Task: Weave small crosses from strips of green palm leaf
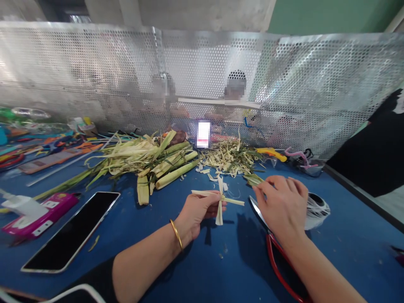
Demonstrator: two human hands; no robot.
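Observation:
My left hand (pixel 202 206), with a gold bangle at its wrist, pinches a small cross of pale corn husk strips (pixel 220 206) above the blue table. The strips meet at the fingertips. To the right, my right hand (pixel 282 204) is closed, thumb and fingers pressed together; what it holds, if anything, is too small to make out. A green piece of husk (pixel 252 179) lies by its fingertips. Scissors (pixel 274 252) with red handles rest on the table, partly hidden beneath that hand and forearm. Just beyond it sits a spool in clear wrap (pixel 316 209).
Corn stalks and husks (pixel 170 168) are heaped beyond my left hand, with a pile of shredded scraps (pixel 232 158) beside them. A phone (pixel 72 233) and a magenta power strip (pixel 42 214) lie left. A yellow tool (pixel 271 153) is near the perforated metal screen (pixel 202 54).

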